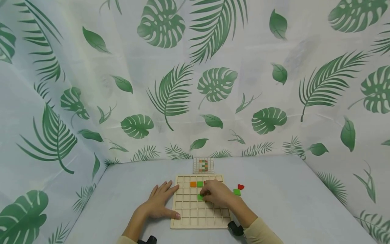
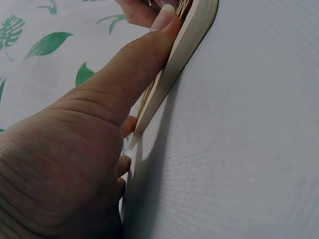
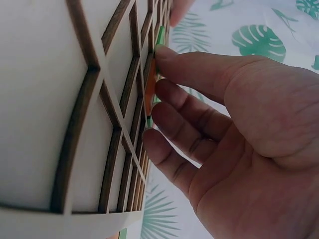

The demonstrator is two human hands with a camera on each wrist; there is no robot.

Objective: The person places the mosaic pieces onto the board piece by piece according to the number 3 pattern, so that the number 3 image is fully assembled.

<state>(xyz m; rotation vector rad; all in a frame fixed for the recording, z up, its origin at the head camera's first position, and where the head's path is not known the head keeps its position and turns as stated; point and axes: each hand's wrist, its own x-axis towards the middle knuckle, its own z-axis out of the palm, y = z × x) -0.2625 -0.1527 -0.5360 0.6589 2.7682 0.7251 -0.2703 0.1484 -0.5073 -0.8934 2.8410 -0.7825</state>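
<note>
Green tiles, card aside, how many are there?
3: a green tile on the board beside the orange tile, another at the right hand, a third right of the board. The hand may hide more.

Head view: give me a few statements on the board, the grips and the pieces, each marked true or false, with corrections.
1. The left grip touches the board at its left edge. True.
2. The orange tile sits just right of a green tile in its row. False: it sits just left of it.
3. A red piece and a loose green tile lie to the right of the board. True.
4. The card lies at the board's near edge. False: it lies beyond the far edge.
5. The right grip is over the board. True.
</note>
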